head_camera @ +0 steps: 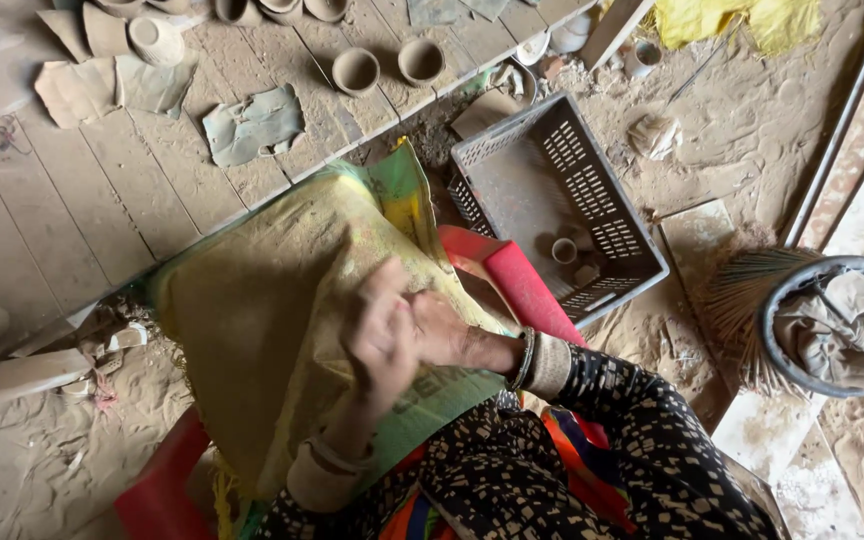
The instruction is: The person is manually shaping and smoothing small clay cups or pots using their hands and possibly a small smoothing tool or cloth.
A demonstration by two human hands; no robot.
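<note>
Far left: pale clay pieces (12,375) on the sandy floor, beside the wooden platform (72,200). Up top on the boards, torn paper scraps (252,125) and a row of small clay cups (356,70), unfired-looking, all open side up, nothing visible in them.

Centre now: big yellow woven sack (282,300) w/ green edge spread over the person's lap and over a red plastic stool (512,275), hiding most of it. Dusty all over. Dark printed lettering on the green strip near the wrists, partly covered.

Left hand (380,335) is up on the sack, fingers curled in, back of hand to camera — can't tell if it's pinching cloth or just pressing. Right hand (447,330) touches it from the right side, fingers tucked behind the left, so grip can't be made out either. Bangles (524,358) on the right wrist, patterned dark sleeves on both arms.

Right of the stool: grey slotted plastic crate (562,200), tilted, mostly bare inside, a few small clay cups (564,250) gathered at its low corner. Yellow cloth (732,20) top right on the dirt. Far right: broom bristles (742,300) touching a round grey tub (802,290), crumpled grey rag (842,325) in it.
</note>
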